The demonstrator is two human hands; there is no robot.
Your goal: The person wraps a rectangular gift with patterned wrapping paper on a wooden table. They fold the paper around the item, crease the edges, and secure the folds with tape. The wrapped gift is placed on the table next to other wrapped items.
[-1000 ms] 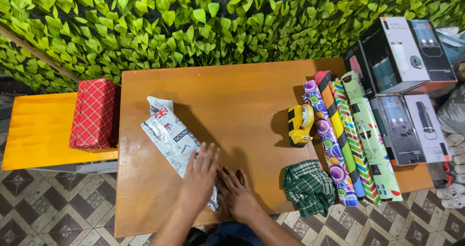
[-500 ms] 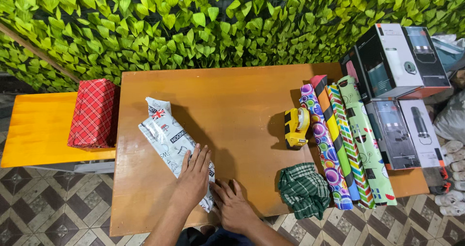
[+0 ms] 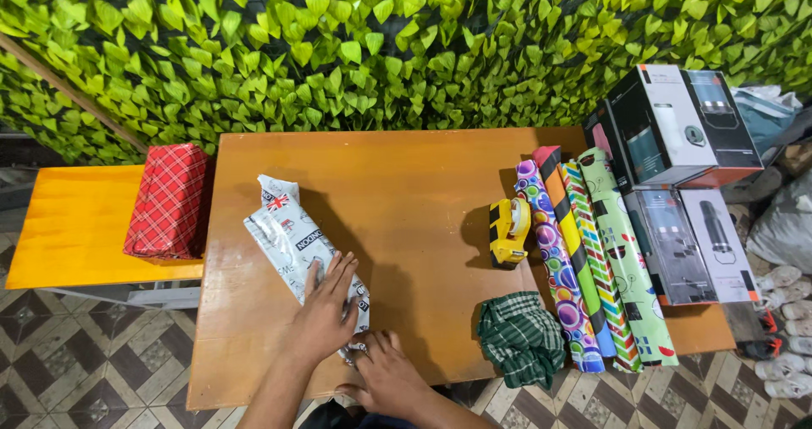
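Paper-wrapped parcel point(image 3: 298, 243) lies on the near left of the wooden table point(image 3: 406, 192). Left hand point(image 3: 326, 311) presses it flat, open; right hand point(image 3: 385, 377) pinches its near end. Folding step; next needs tape dispenser point(image 3: 508, 230).

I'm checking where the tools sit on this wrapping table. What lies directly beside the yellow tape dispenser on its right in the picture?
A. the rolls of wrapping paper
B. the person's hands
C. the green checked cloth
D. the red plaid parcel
A: the yellow tape dispenser sits right against the rolls of wrapping paper, with the green checked cloth nearer the table's front edge.
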